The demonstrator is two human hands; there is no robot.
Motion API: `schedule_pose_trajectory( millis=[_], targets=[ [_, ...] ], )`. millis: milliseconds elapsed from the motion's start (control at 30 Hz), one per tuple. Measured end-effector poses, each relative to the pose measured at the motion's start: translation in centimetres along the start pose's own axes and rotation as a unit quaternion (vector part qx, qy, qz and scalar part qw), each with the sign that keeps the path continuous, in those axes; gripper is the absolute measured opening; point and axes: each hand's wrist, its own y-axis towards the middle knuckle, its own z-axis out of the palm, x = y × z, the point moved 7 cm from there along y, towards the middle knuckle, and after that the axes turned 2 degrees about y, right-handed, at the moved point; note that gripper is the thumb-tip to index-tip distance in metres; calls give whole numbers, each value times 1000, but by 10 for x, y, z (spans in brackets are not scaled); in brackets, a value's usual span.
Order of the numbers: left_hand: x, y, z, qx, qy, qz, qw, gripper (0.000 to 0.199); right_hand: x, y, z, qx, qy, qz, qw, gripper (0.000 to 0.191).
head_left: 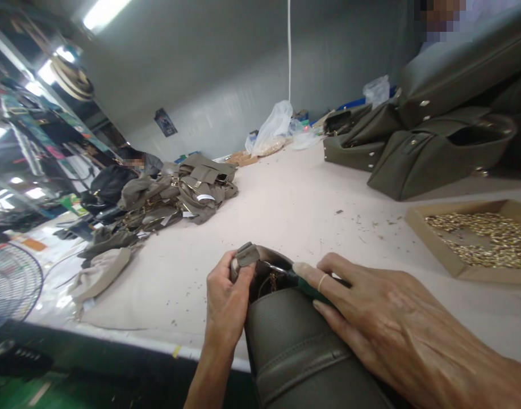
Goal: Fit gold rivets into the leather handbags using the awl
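An olive-green handbag (298, 341) lies at the table's front edge, its opening facing away from me. My left hand (226, 301) pinches the bag's folded edge at the left of the opening, thumb on the near side. In my right hand (362, 307) is a screwdriver-like tool (305, 284) with a dark green handle and a thin metal shaft. The shaft reaches into the opening, beside the raised edge. A small gold-coloured chain or fitting (272, 279) shows inside. The tool's tip is hidden by the bag's edge.
On the right stands a shallow cardboard tray (434, 250) of small gold-coloured metal pieces. Several olive bags (439, 150) stand behind it. A heap of olive bags (192, 187) lies at the left, near a fan (13, 284). Plastic bags (275, 128) sit by the wall. Tiny scraps dot the table (277, 210).
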Motion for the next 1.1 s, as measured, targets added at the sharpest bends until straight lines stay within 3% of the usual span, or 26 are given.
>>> schedule_pose_trajectory(
  millis=[167,367,533,633,900,1100],
  targets=[
    [4,-1,-1,2,-29,-22,999,40,-3,4,0,-4,21,16,1000,33],
    [1,-4,2,21,-33,-13,999,34,-4,8,6,20,127,11,992,28],
    [4,-5,1,24,-81,-43,996,37,-13,3,4,45,301,36,952,23],
    [6,-4,-2,22,-88,-54,994,39,-21,1,6,46,341,56,937,24],
    [2,-7,0,28,-74,-56,995,41,-22,7,15,40,327,67,942,32],
    [3,-4,-3,-4,9,-25,1000,41,-8,9,7,2,158,58,986,28]
  ],
)
